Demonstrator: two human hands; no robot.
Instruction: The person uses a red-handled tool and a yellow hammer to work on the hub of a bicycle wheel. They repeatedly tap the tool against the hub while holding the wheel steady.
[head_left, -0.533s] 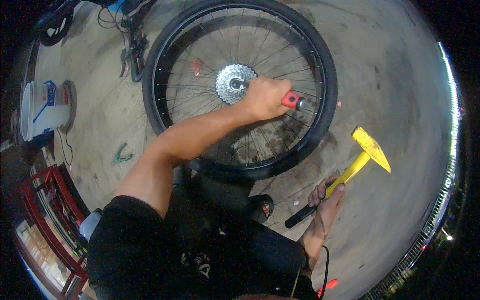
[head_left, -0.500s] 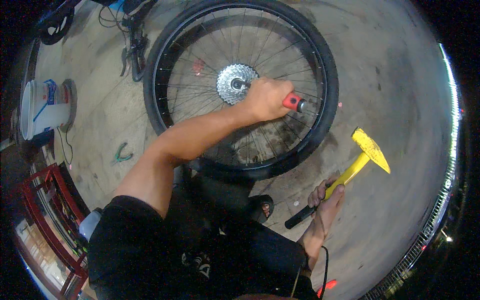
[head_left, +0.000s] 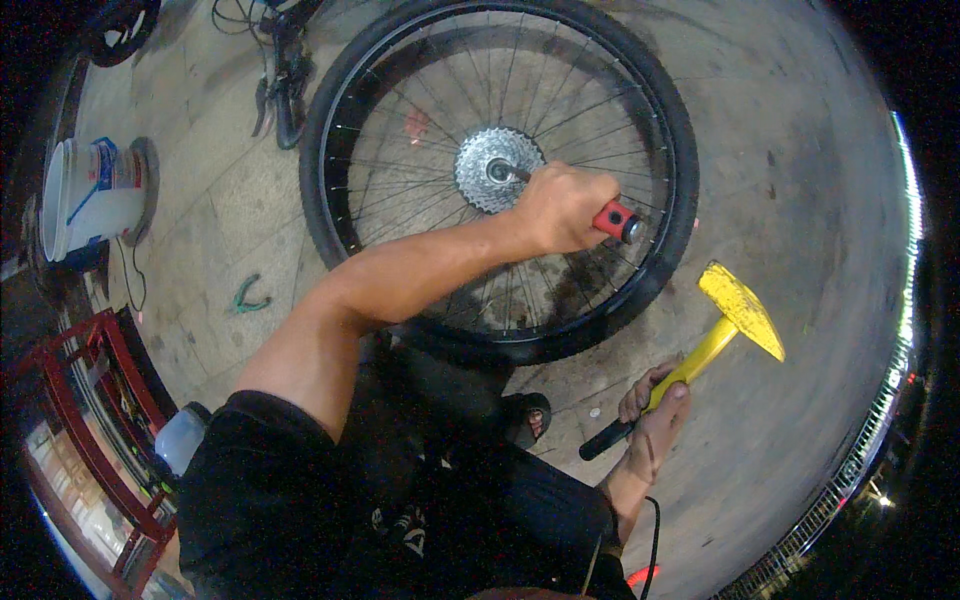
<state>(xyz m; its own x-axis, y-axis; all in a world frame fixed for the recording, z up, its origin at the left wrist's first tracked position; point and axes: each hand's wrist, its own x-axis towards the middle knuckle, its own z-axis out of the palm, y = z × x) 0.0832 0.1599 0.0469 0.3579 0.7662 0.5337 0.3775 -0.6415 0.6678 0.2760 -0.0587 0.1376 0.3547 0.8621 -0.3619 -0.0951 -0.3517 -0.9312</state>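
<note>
A bicycle wheel (head_left: 683, 160) with a black tyre lies on the floor, its silver cassette (head_left: 478, 172) facing up. My left hand (head_left: 568, 208) is wrapped round a red-handled screwdriver (head_left: 612, 221). Its dark shaft slants down to the middle of the cassette, and the metal-capped end points right. Most of the handle is hidden in my fist. Lower right, my right hand (head_left: 655, 408) grips a yellow hammer (head_left: 742, 312) by its handle, just above the black grip. The hammer head is raised, apart from the wheel and the screwdriver.
On the left stands a white bucket (head_left: 108, 205), with green-handled pliers (head_left: 250, 295) on the floor nearer the wheel. A dark red metal frame (head_left: 88, 410) is at the lower left. Black bicycle parts (head_left: 288, 95) lie beyond the wheel's left side. My sandalled foot (head_left: 535, 420) is below the wheel.
The view has shifted slightly, so the wheel and left hand appear a little farther right. Both hands keep their grips, and the hammer stays raised at nearly the same place.
</note>
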